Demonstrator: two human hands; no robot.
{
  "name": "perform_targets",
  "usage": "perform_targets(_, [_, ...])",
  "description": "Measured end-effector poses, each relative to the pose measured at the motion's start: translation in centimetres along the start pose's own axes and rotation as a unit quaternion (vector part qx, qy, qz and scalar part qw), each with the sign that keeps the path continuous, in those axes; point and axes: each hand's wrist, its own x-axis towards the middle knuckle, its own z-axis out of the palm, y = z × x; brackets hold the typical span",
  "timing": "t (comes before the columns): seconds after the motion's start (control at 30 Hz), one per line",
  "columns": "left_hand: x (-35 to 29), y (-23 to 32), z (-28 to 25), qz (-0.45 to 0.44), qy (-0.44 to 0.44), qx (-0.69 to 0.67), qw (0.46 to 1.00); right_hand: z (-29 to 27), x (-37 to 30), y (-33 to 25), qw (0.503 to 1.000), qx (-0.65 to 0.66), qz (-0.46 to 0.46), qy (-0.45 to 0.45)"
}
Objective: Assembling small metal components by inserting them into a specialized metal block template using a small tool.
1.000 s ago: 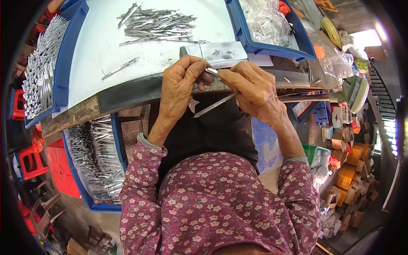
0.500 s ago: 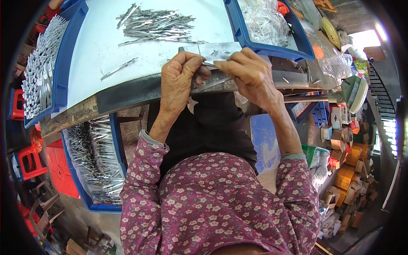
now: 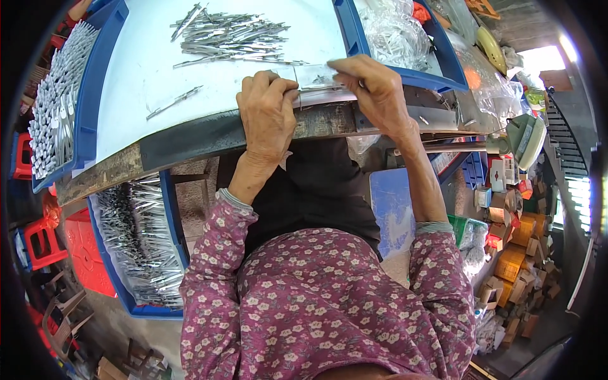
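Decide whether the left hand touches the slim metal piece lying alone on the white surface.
Apart: the head view shows white surface between the left hand and metal piece.

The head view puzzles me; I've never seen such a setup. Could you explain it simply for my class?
There is no machine, just a person's bare left hand and right hand. A fisheye camera worn on the head looks down, so straight edges bend. On the table lie a pile of thin metal rods and a loose rod. The left tray is packed with rods; the right tray has clear bags. Both hands are near the table's edge, a thin piece between them; whether fingers hold it is unclear.
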Motion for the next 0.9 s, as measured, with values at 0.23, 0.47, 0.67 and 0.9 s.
perform_targets(0.23, [-0.1, -0.4, 0.2, 0.005, 0.002, -0.009, 1.000, 2.3, 3.2, -3.5, 0.940, 0.284, 0.174, 0.078])
perform_targets(0.47, [-0.2, -0.2, 0.2, -0.008, -0.003, -0.019, 1.000, 1.3, 1.6, -3.3, 0.993, 0.079, 0.091, 0.014])
perform_targets(0.67, [-0.2, -0.7, 0.2, -0.007, 0.004, -0.030, 1.000, -0.9, 3.1, -7.0, 0.988, 0.058, 0.047, 0.137])
perform_targets(0.9, [0.2, -0.9, 0.3, 0.011, 0.005, -0.041, 0.999, 1.0, 1.9, -4.2, 0.995, -0.020, 0.090, -0.030])
